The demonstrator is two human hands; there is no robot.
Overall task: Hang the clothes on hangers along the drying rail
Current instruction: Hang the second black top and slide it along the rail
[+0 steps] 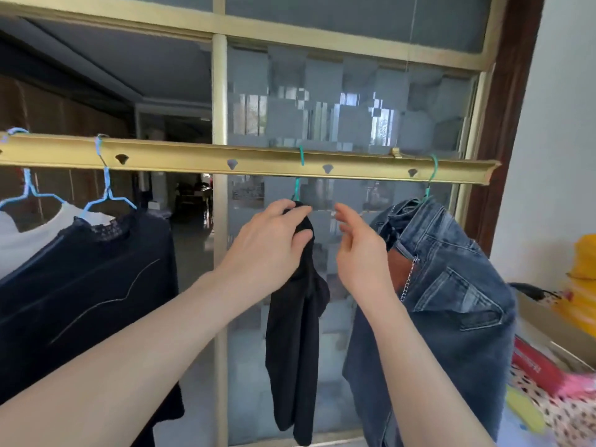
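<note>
A gold-coloured metal drying rail (180,159) with notched holes carries four wire hangers. At its left end a light-blue hanger (28,190) holds a white garment (29,243), the next light-blue hanger (107,191) a black lace-collared top (80,285). Past the middle a green hanger (302,158) holds a narrow black garment (295,343); near the right end another green hanger (433,175) holds blue denim jeans (451,304).

Gold-framed window (219,91) w/ frosted pane (354,91) centre, dim room (96,91) & glossy floor (190,250) behind left, white wall (558,124) rt.
</note>
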